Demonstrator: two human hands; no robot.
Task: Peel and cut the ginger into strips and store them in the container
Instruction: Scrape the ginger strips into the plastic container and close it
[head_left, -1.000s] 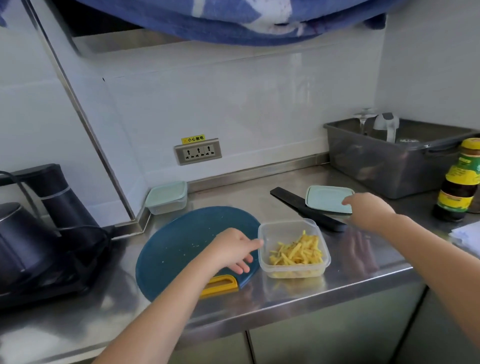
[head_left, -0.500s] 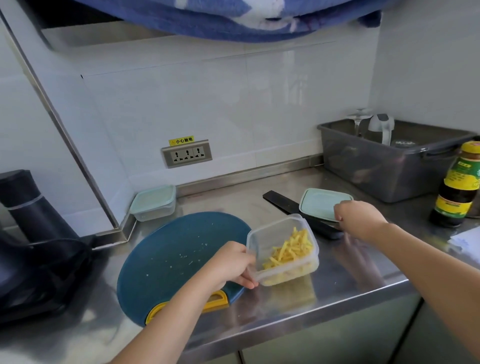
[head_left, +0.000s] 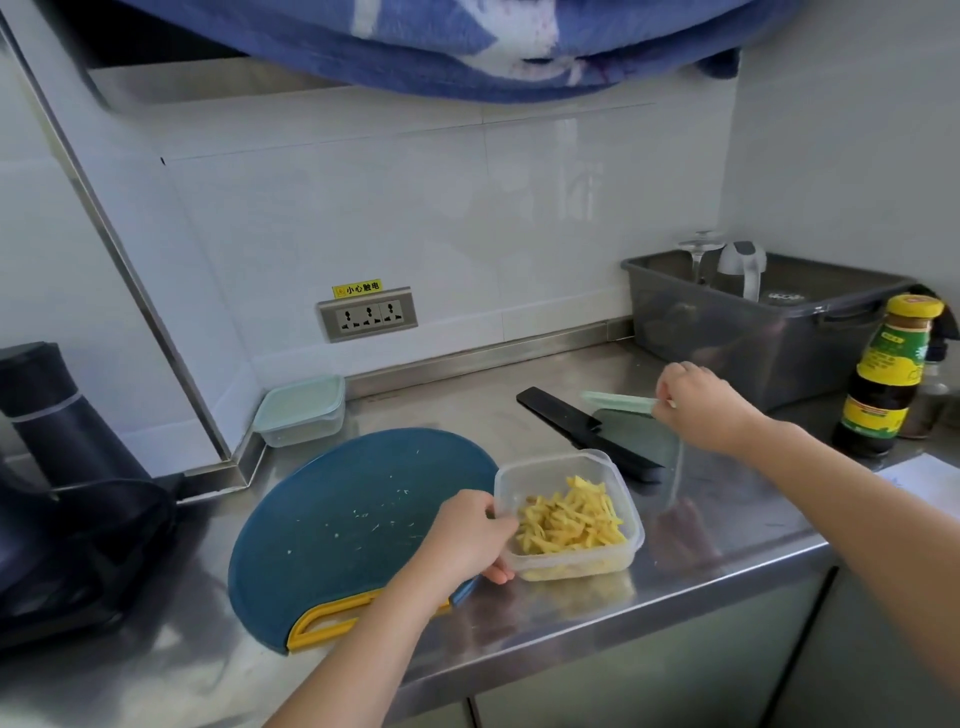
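Note:
A clear plastic container (head_left: 613, 470) sits on the steel counter, filled with yellow ginger strips (head_left: 571, 519). My left hand (head_left: 467, 535) grips its left wall, thumb at the rim. My right hand (head_left: 696, 405) pinches the pale green lid (head_left: 618, 401) by its right edge and holds it lifted off the counter, seen nearly edge-on. Under the lid lies a black knife (head_left: 582, 434). The round blue cutting board (head_left: 353, 519) with a yellow handle lies left of the container, with small ginger scraps on it.
A second lidded container (head_left: 301, 410) stands at the back wall. A grey bin (head_left: 753, 332) with a glass and a jug stands at the back right, a sauce bottle (head_left: 888, 374) beside it. Dark kettles (head_left: 57, 441) fill the left. Paper (head_left: 930, 478) lies at the right edge.
My right hand has picked the green lid up off the counter and tilted it. My left hand has closed on the container's left side. The camera has shifted a little.

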